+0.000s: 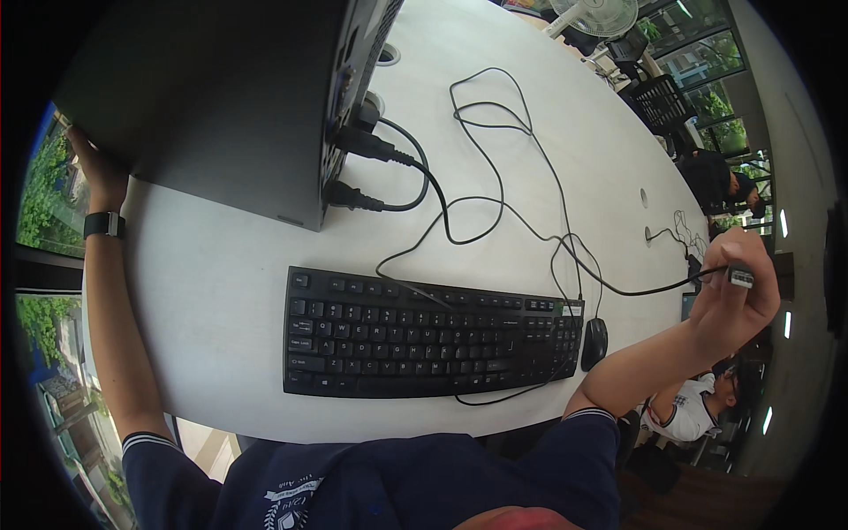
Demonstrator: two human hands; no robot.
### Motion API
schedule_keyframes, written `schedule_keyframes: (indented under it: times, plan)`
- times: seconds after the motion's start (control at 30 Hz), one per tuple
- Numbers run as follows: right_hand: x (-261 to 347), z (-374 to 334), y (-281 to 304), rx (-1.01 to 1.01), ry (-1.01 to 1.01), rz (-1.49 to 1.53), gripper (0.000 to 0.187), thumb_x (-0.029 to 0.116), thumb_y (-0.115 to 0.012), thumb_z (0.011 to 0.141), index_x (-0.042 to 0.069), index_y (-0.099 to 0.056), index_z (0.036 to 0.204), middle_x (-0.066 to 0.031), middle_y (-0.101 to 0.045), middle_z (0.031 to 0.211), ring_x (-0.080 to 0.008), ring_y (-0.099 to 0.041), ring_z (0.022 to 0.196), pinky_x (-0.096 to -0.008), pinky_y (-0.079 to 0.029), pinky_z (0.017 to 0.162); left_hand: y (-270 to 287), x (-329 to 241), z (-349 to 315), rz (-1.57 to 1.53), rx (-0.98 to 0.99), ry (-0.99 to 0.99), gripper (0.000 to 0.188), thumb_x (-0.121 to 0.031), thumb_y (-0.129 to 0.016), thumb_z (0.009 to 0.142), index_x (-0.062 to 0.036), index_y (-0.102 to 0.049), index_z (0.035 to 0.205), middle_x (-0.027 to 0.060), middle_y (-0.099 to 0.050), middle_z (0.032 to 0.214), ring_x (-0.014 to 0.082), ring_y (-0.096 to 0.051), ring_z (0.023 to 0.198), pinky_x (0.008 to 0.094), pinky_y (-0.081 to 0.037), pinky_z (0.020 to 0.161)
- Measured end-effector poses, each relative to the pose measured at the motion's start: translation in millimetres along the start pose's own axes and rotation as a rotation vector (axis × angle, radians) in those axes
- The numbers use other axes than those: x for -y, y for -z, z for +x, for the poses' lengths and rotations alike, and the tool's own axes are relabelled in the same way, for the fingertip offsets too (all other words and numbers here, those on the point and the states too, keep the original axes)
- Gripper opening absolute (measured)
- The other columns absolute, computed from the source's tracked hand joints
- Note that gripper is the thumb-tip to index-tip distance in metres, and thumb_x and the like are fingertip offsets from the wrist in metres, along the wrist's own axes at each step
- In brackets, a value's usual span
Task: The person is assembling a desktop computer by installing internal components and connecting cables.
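My right hand (758, 281) is raised at the right, over the far side of the table, its fingers closed round a USB plug (740, 277) with the metal end showing. From the plug a thin black cable (640, 291) runs left into the loops on the table. At the left, my left hand (104, 177) lies against the outer side of a black computer tower (221, 106), one finger or thumb stretched out and the others partly hidden. Several black plugs and cables, among them a thick connector (367, 144), sit in the tower's port side.
A black keyboard (397, 344) lies near the table's front edge, with a black mouse (594, 343) to its right. The white table (212, 283) has round cable holes. A white fan (601, 16), office chairs and other people are beyond it.
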State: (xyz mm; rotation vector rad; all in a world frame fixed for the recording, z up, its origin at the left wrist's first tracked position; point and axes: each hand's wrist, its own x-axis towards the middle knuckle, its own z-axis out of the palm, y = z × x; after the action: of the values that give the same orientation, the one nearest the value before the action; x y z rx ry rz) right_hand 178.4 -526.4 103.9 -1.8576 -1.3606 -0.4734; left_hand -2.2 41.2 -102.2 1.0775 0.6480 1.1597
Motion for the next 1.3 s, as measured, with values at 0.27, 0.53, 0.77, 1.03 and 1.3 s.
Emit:
schedule_keyframes:
  times: [0.27, 0.53, 0.77, 1.03, 1.3]
  plan:
    - [26.1, 25.0, -79.6, 0.03, -0.112, 0.293, 0.021, 0.011, -0.068, 0.097, -0.009, -0.067, 0.102, -0.0087, -0.065, 0.076, -0.007, -0.055, 0.058, -0.0176, -0.037, 0.05, 6.5, 6.1, 3.0, -0.041, 0.073, -0.034, 0.088, -0.078, -0.033, 0.098, -0.0174, -0.025, 0.161, 0.0086, -0.03, 0.163, 0.0285, -0.032, 0.149, 0.0457, -0.026, 0.124]
    - [5.6, 48.8, -125.2, -0.39, 0.06, 1.08, 0.033, 0.024, -0.038, 0.113, -0.005, -0.053, 0.121, -0.0058, -0.056, 0.08, -0.0101, -0.053, 0.064, -0.0198, -0.039, 0.04, 11.6, 7.5, 7.0, -0.046, 0.12, -0.042, 0.086, -0.079, -0.035, 0.097, -0.0193, -0.029, 0.159, 0.0066, -0.033, 0.161, 0.0274, -0.033, 0.148, 0.0467, -0.029, 0.123]
    - [19.1, 43.5, -146.6, 0.242, -0.387, 0.401, 0.008, 0.003, -0.067, 0.094, -0.005, -0.068, 0.092, -0.0028, -0.061, 0.062, -0.0061, -0.052, 0.052, -0.0221, -0.037, 0.049, 17.3, 10.5, 12.5, -0.017, 0.157, -0.037, 0.088, -0.081, -0.031, 0.096, -0.0217, -0.025, 0.161, 0.007, -0.03, 0.163, 0.029, -0.032, 0.148, 0.0483, -0.028, 0.123]
    - [21.0, 36.0, -165.6, 0.363, -0.162, 0.166, 0.005, 0.004, -0.071, 0.088, 0.0, -0.068, 0.085, -0.0107, -0.06, 0.06, -0.0238, -0.056, 0.048, -0.0323, -0.039, 0.047, 15.9, 9.5, 12.2, -0.016, 0.155, -0.043, 0.094, -0.085, -0.03, 0.093, -0.0224, -0.022, 0.163, 0.0066, -0.025, 0.166, 0.0293, -0.027, 0.151, 0.0495, -0.024, 0.124]
    - [23.7, 31.8, -172.3, 0.305, 0.036, 0.046, 0.005, -0.004, -0.073, 0.082, -0.002, -0.069, 0.085, -0.0097, -0.062, 0.063, -0.0185, -0.056, 0.048, -0.0288, -0.039, 0.047, 15.8, 10.9, 13.2, -0.008, 0.122, -0.042, 0.098, -0.086, -0.03, 0.092, -0.0195, -0.022, 0.163, 0.0092, -0.024, 0.167, 0.0321, -0.027, 0.151, 0.0513, -0.022, 0.124]
